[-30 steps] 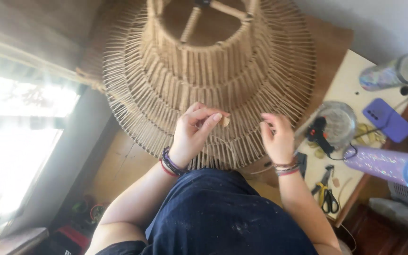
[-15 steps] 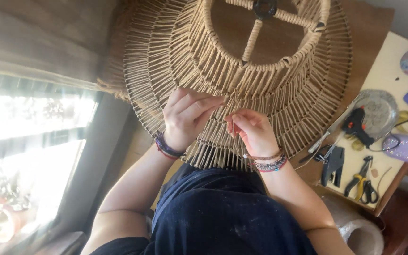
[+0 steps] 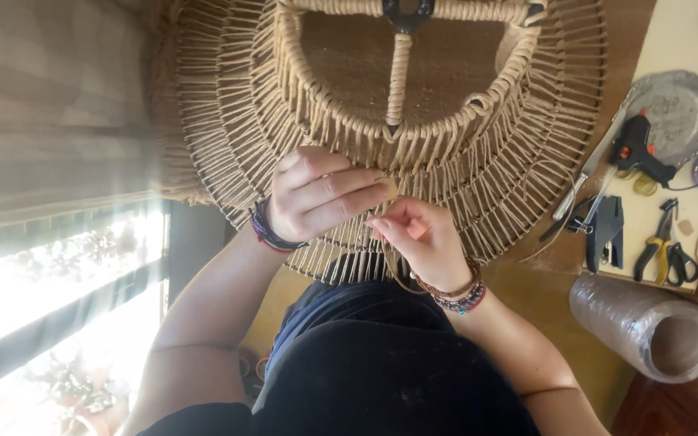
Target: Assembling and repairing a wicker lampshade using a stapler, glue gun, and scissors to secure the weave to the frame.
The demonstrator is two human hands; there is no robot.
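Where hands meet: tiered, cord-wrapped lampshade frame (image 3: 300, 105)

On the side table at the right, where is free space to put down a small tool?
The cream table is bare at its far end, above the round silver dish. Lower down it is crowded: black glue gun, black stapler, yellow-handled pliers. The brown cardboard roll blocks the near corner.

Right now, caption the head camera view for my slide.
Both hands, left hand and right hand, work cord on a tan woven conical wicker frame.
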